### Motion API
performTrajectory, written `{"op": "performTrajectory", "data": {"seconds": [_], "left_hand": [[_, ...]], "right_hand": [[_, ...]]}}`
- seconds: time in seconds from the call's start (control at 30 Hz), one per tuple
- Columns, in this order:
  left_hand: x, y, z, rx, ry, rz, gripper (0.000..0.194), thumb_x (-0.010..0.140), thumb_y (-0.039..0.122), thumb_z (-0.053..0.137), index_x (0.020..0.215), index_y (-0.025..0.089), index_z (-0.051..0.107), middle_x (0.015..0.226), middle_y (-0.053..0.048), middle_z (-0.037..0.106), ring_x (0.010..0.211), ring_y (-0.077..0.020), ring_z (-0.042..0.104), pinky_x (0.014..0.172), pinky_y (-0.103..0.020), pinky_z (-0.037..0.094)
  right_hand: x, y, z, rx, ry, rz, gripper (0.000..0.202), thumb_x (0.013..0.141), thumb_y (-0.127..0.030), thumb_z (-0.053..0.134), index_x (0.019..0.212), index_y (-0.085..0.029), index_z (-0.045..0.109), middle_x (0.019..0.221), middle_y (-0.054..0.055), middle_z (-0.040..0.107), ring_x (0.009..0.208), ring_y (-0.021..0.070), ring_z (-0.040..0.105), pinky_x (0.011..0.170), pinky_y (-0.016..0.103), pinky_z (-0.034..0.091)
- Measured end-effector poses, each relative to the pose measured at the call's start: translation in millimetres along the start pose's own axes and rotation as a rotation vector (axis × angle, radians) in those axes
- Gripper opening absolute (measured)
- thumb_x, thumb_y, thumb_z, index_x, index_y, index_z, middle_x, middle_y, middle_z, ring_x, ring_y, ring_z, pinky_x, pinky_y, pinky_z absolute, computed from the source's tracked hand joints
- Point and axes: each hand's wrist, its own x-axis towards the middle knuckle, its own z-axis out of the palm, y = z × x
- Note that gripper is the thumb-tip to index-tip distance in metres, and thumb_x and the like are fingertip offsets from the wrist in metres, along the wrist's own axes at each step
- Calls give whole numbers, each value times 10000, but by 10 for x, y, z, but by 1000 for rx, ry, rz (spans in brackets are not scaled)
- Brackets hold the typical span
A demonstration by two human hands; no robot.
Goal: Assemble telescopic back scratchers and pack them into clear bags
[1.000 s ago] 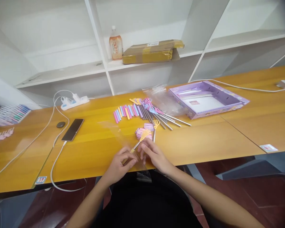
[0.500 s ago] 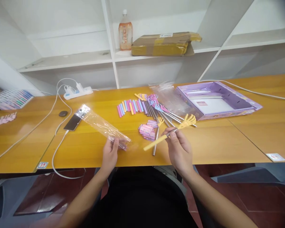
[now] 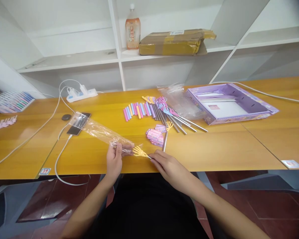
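My left hand [image 3: 114,162] pinches a long clear plastic bag [image 3: 102,132] near its right end; the bag stretches back over a phone [image 3: 79,124]. Closed around the shaft of a yellow back scratcher [image 3: 140,151] is my right hand [image 3: 168,166], which hides the handle. The scratcher's claw points left, right at the bag's end; whether it is inside I cannot tell. Just beyond lie a stack of pink cards [image 3: 154,136] and another yellow-clawed back scratcher [image 3: 165,139]. Farther back are a heap of back scratchers [image 3: 165,108] and a row of coloured handle sleeves [image 3: 138,110].
A purple box tray [image 3: 241,114] stands at the right beside loose clear bags [image 3: 181,101]. A power strip [image 3: 81,95] with white cables and a dark round object [image 3: 66,117] lie left. A bottle [image 3: 133,31] and cardboard box [image 3: 173,43] sit on the shelf.
My right hand has moved left and turned the back scratcher, so its claw now points left at the bag's end. The bag's far end has shifted left over the phone.
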Motion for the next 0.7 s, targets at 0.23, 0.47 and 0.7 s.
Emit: {"op": "performTrajectory", "data": {"seconds": [0.23, 0.47, 0.7], "left_hand": [[10, -21, -4, -33, -66, -89, 583, 948, 693, 787, 1161, 175, 626, 1036, -136, 860, 967, -297, 860, 830, -433, 716], [12, -61, -36, -53, -94, -108, 547, 918, 678, 825, 1115, 186, 689, 1009, -93, 838, 941, -277, 843, 816, -419, 714], [16, 40, 15, -146, -62, -127, 564, 824, 674, 915, 1025, 199, 685, 868, -30, 763, 866, -258, 818, 819, -458, 723]], "right_hand": [[18, 101, 53, -25, 78, -44, 262, 1175, -301, 506, 1248, -249, 752, 1097, 102, 750, 980, 265, 761, 890, 429, 646], [39, 84, 39, 69, 84, -52, 238, 1175, -303, 523, 1194, -241, 752, 1056, 88, 750, 946, 242, 750, 849, 393, 622], [34, 99, -74, 110, 82, -19, 228, 1172, -319, 540, 1177, -232, 750, 1060, 87, 743, 959, 235, 736, 864, 374, 596]]}}
